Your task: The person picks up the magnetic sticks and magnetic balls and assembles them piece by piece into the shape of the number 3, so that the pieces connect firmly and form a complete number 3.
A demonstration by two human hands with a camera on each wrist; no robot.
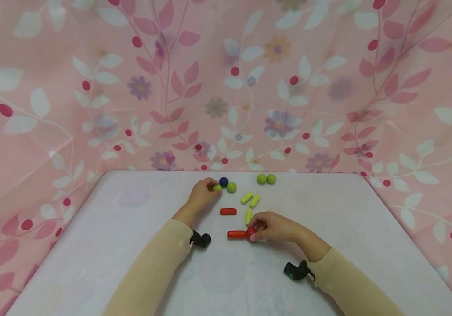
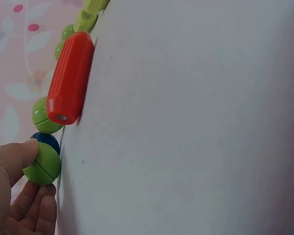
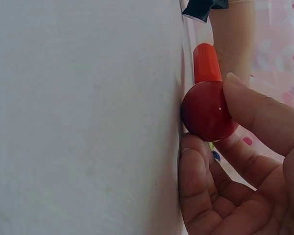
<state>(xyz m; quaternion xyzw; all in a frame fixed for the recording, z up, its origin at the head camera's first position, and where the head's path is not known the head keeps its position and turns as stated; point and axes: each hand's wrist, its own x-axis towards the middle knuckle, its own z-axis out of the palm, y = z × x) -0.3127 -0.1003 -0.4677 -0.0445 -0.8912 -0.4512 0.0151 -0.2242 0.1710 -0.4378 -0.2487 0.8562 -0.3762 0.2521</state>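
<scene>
Thumb and fingers of my left hand pinch a light green ball on the far part of the table. Close beside it are a dark blue ball and another green ball. Nearer the front, my right hand holds a dark red ball between thumb and fingers. That ball meets the end of a red ribbed stick lying sideways; whether the two are joined I cannot tell. A second red stick lies between the hands, with a hole visible in its end in the left wrist view.
Three yellow-green sticks, one near the middle, lie right of the red ones. Two more green balls sit side by side near the back edge. A white cloth covers the table; pink floral fabric hangs behind.
</scene>
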